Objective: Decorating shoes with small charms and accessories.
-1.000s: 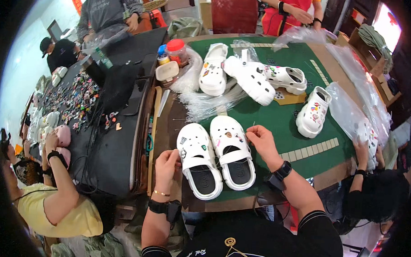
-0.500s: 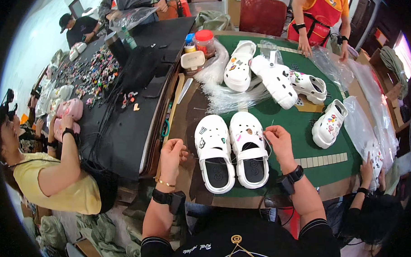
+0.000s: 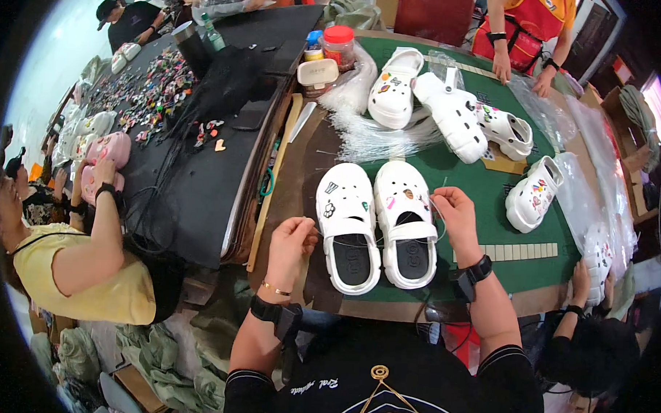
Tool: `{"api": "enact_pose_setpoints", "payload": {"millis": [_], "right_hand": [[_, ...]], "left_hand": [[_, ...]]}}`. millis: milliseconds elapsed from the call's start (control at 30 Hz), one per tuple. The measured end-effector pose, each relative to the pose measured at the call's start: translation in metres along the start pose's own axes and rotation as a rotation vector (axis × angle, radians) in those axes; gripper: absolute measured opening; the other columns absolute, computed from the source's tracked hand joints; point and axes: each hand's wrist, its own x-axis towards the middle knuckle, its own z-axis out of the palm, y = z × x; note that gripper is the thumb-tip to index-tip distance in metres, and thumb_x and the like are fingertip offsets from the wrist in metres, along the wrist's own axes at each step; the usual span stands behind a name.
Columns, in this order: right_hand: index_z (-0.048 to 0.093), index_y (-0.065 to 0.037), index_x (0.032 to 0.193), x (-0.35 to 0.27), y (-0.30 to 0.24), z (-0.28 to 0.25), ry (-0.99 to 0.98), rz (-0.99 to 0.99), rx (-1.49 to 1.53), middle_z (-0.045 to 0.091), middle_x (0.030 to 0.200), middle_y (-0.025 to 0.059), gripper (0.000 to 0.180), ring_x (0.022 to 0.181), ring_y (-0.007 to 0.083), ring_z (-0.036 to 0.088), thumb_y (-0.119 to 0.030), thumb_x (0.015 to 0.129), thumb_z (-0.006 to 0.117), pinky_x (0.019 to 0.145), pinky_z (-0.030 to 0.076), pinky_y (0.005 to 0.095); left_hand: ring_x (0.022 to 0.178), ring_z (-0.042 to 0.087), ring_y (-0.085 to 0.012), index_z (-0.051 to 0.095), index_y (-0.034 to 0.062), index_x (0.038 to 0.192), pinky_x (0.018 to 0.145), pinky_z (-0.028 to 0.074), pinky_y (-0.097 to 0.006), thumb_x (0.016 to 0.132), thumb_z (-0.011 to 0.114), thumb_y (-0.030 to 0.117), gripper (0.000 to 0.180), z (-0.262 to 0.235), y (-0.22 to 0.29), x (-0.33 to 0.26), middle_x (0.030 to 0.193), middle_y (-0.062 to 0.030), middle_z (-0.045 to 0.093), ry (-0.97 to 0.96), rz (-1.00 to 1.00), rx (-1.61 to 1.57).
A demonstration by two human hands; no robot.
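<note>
Two white clogs stand side by side at the table's front, toes pointing away: the left clog (image 3: 348,225) and the right clog (image 3: 405,224). Small charms dot their tops, and their insoles are black. My right hand (image 3: 455,214) pinches a thin clear plastic strand (image 3: 444,226), which curves beside the right clog. Part of the strand seems to cross the clogs' openings. Just left of the pair, my left hand (image 3: 291,245) is closed with thumb and fingertips together; whatever they hold is too fine to make out.
Farther back lie a bundle of clear strands (image 3: 391,144), more white clogs (image 3: 450,120) and a red-lidded jar (image 3: 339,46). A knife (image 3: 302,122) rests along the left edge. Loose charms cover the black table (image 3: 233,174). Co-workers' hands are at left, right and back.
My left hand has shifted slightly right, closer to the left clog, its fingers now pinched together. My right hand still holds the strand. The whole view has tilted a little.
</note>
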Motion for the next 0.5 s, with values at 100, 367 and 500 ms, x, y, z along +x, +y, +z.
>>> {"api": "enact_pose_setpoints", "payload": {"millis": [100, 367, 500], "right_hand": [[0.06, 0.003, 0.103, 0.003, -0.002, -0.002, -0.009, 0.011, -0.01, 0.066, 0.089, 0.0065, 0.016, 0.073, 0.0101, 0.061, -0.005, 0.09, 0.06, 0.065, 0.05, 0.0238], [0.049, 0.003, 0.119, 0.016, -0.071, 0.028, -0.048, -0.167, 0.113, 0.067, 0.091, 0.0115, 0.03, 0.066, 0.0092, 0.057, -0.001, 0.09, 0.049, 0.057, 0.046, 0.0235], [0.062, 0.0, 0.102, 0.011, -0.077, 0.057, -0.192, -0.271, -0.021, 0.064, 0.078, 0.0029, 0.015, 0.065, 0.0054, 0.053, -0.005, 0.09, 0.053, 0.059, 0.043, 0.0222]], "left_hand": [[0.07, 0.058, -0.0075, 0.064, 0.0044, 0.091, 0.064, 0.046, -0.021, 0.093, 0.062, 0.013, 0.009, 0.008, 0.007, 0.006, 0.082, -0.0016, 0.065, 0.014, 0.14, -0.043], [0.074, 0.061, -0.0125, 0.06, 0.0025, 0.103, 0.069, 0.051, -0.027, 0.098, 0.055, 0.012, 0.012, 0.057, 0.058, 0.007, 0.087, -0.0046, 0.065, -0.173, 0.294, -0.117], [0.062, 0.051, -0.0059, 0.063, 0.0017, 0.099, 0.058, 0.043, -0.021, 0.094, 0.057, 0.008, 0.011, 0.08, 0.06, 0.007, 0.078, 0.0002, 0.059, -0.262, 0.236, 0.017]]}}
